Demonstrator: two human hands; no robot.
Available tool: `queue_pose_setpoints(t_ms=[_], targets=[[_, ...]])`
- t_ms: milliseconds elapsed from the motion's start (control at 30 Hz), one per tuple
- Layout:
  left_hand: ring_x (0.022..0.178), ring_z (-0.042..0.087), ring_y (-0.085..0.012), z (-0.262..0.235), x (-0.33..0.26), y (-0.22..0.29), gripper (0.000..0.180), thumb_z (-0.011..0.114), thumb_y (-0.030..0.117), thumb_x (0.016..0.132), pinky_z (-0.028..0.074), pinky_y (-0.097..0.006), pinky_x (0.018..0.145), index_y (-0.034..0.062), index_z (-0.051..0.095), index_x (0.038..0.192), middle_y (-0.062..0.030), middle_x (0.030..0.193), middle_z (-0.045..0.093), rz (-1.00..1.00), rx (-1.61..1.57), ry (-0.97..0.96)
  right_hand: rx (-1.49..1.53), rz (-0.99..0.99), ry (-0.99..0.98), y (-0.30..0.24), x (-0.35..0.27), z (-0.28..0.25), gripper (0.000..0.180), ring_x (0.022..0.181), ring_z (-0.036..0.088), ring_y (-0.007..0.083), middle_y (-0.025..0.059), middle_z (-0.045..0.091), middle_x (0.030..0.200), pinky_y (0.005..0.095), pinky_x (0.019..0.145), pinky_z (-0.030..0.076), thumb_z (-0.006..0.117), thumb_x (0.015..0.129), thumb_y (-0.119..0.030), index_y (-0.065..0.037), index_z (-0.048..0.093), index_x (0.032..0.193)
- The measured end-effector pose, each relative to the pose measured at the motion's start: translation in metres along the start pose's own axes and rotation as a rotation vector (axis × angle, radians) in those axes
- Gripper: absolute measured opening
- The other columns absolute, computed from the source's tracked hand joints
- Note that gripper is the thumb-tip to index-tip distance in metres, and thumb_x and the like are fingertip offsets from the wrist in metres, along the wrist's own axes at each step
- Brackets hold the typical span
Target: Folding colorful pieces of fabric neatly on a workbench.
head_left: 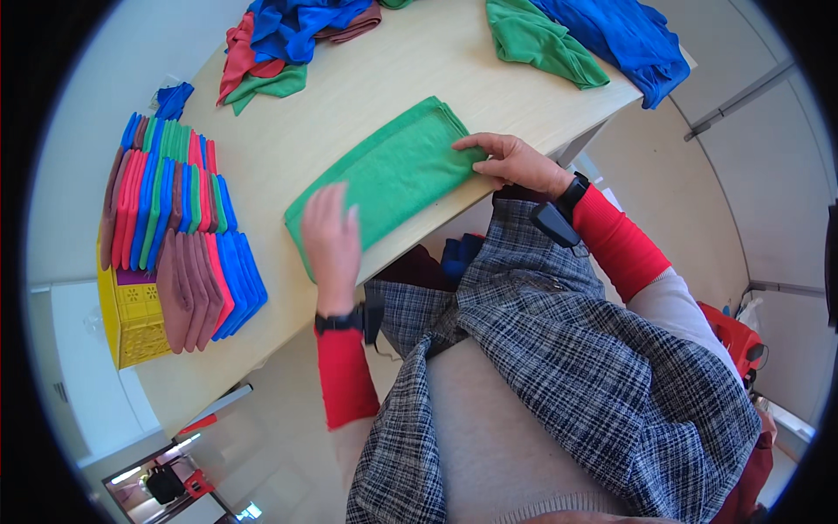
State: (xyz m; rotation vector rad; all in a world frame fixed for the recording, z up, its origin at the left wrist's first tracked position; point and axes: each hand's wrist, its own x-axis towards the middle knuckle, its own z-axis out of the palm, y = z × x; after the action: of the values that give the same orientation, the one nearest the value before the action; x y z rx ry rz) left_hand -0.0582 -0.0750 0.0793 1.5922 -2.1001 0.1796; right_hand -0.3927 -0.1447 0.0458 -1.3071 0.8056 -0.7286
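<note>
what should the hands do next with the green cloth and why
Probably fold the right end of the green cloth over toward its left end with the right hand: the cloth lies as a long strip, that hand is at its right end, and the folded cloths at the yellow basket look more compact.

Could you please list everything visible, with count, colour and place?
green cloth: 1, green, at the hands
folded cloths: many, brown, red, blue, green, left, in rows
crate: 1, yellow, table's left side
left heap: 1, blue, red, green, brown, far edge
right heap: 1, blue, green, far right corner
blue cloth: 1, blue, beyond folded cloths
table: 1, pale wood, middle
panels: several, white, right
red object: 1, red, kind unclear, right
garment: 1, checked grey, person's body
straps: 2, black, wrists
cuffs: 2, red, forearms
left hand: 1, blurred, over green cloth
right hand: 1, on green cloth's right end
</note>
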Motion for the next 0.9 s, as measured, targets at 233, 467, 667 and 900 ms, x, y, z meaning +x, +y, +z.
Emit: queue_pose_setpoints(t_ms=[233, 467, 667, 900], targets=[[0.145, 0.04, -0.0352, 0.095, 0.091, 0.02, 0.047, 0.056, 0.028, 0.101, 0.033, -0.046, 0.119, 0.014, 0.053, 0.146, -0.0149, 0.153, 0.048, 0.386, -0.236, -0.355, 0.024, 0.21, -0.169, -0.011, 0.01, -0.013, 0.045, 0.055, 0.053, 0.0044, -0.0037, 0.058, 0.074, 0.0193, 0.051, 0.042, 0.058, 0.104, -0.025, -0.019, 0.053, 0.148], [0.153, 0.026, -0.0316, 0.126, 0.092, 0.023, 0.056, 0.044, 0.041, 0.106, 0.019, -0.05, 0.125, 0.0214, 0.038, 0.158, -0.0102, 0.165, 0.03, 0.419, 0.003, -0.397, -0.011, 0.335, -0.331, -0.019, 0.021, -0.033, 0.048, 0.053, 0.051, 0.0054, -0.0036, 0.055, 0.068, 0.0193, 0.05, 0.04, 0.053, 0.106, -0.044, -0.018, 0.056, 0.146], [0.153, 0.025, -0.0309, 0.124, 0.092, 0.025, 0.057, 0.044, 0.043, 0.106, 0.018, -0.05, 0.125, 0.0228, 0.037, 0.159, -0.0094, 0.166, 0.029, 0.42, -0.007, -0.397, -0.03, 0.284, -0.372, -0.014, 0.011, -0.053, 0.048, 0.051, 0.044, 0.0054, -0.0043, 0.044, 0.06, 0.0189, 0.051, 0.035, 0.052, 0.107, -0.042, -0.013, 0.058, 0.144], [0.154, 0.025, -0.0309, 0.122, 0.091, 0.026, 0.057, 0.045, 0.043, 0.105, 0.017, -0.049, 0.125, 0.0239, 0.037, 0.159, -0.009, 0.166, 0.029, 0.407, 0.005, -0.392, -0.126, 0.218, -0.249, -0.019, -0.004, -0.046, 0.045, 0.052, 0.042, 0.0052, -0.0038, 0.048, 0.064, 0.0186, 0.053, 0.038, 0.051, 0.108, -0.038, -0.008, 0.059, 0.141]])
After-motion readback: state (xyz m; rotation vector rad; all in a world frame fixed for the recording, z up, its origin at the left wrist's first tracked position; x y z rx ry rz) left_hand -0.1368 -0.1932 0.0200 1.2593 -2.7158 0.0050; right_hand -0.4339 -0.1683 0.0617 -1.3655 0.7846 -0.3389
